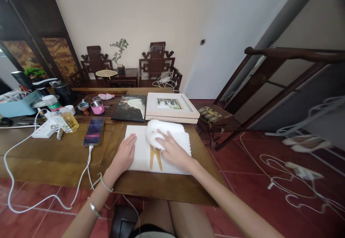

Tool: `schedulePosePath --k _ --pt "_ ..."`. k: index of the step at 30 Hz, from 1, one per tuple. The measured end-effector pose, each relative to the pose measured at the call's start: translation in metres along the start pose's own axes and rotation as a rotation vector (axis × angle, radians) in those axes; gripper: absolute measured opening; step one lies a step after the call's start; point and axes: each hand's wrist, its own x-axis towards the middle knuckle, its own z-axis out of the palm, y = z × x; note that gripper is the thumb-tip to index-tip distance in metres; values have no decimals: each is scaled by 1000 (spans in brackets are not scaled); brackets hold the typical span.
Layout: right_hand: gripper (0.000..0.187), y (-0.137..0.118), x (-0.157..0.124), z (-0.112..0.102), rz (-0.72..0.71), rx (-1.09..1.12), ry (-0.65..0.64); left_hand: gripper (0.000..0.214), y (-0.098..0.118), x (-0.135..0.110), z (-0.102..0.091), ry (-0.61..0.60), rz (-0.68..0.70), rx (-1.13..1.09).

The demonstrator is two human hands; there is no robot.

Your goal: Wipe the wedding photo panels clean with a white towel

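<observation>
A white board (140, 160) with golden-brown strips (155, 159) on its face lies near the table's front edge. My left hand (126, 151) rests flat along its left side, fingers stretched out. Over the board's upper right part lies a fluffy white cloth (179, 133) with a scalloped edge. My right hand (171, 146) presses down on the cloth, which bunches up between thumb and fingers. The cloth and hand hide much of the board and the upper ends of the strips.
Behind the board lie a pale picture frame (185, 114) and a dark picture panel (121, 110). Leftward are a phone (94, 132) on a charging cable, an oil-coloured bottle (70, 122), a power strip (44, 129) and a pink cup (97, 107). A wooden chair (269, 76) stands right.
</observation>
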Motion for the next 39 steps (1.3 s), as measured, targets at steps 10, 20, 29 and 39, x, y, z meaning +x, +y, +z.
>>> schedulePosePath --k 10,20,29,39 --pt "48 -62 -75 1 -194 -45 -130 42 -2 0 3 1 23 19" --pt "56 -19 -4 -3 -94 -40 -95 42 -4 0 3 5 15 5" --pt "46 -51 -7 6 -85 -153 -124 42 -4 0 3 -10 8 14" --pt "47 -72 -46 -1 -137 -38 -208 42 -3 0 3 5 32 21"
